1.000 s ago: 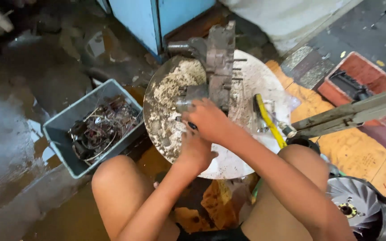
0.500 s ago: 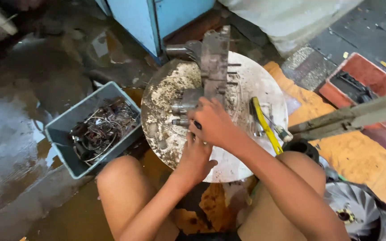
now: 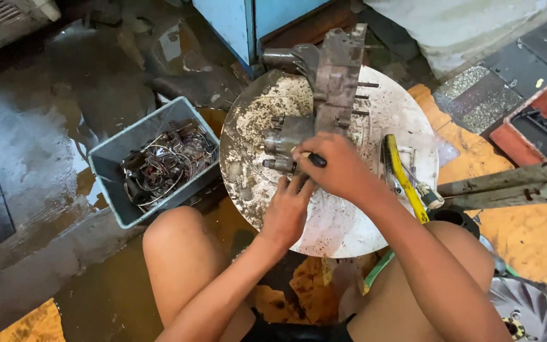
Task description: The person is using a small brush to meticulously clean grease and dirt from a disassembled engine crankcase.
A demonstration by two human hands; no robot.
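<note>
Since the earlier frame my left hand (image 3: 288,212) shifted up to brace the grimy engine casing (image 3: 324,107) mid-frame, right hand (image 3: 337,166) clenched around a dark-handled tool (image 3: 314,159); loosening underway, needs steady twist next.

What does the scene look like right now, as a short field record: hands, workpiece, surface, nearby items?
left hand: fingers up against the grimy metal engine part
right hand: gripping a dark-handled tool at the part
surface: round white tray, caked with dirt
right of part: yellow-handled tool on the tray
left of tray: grey bin of tangled wires
</note>
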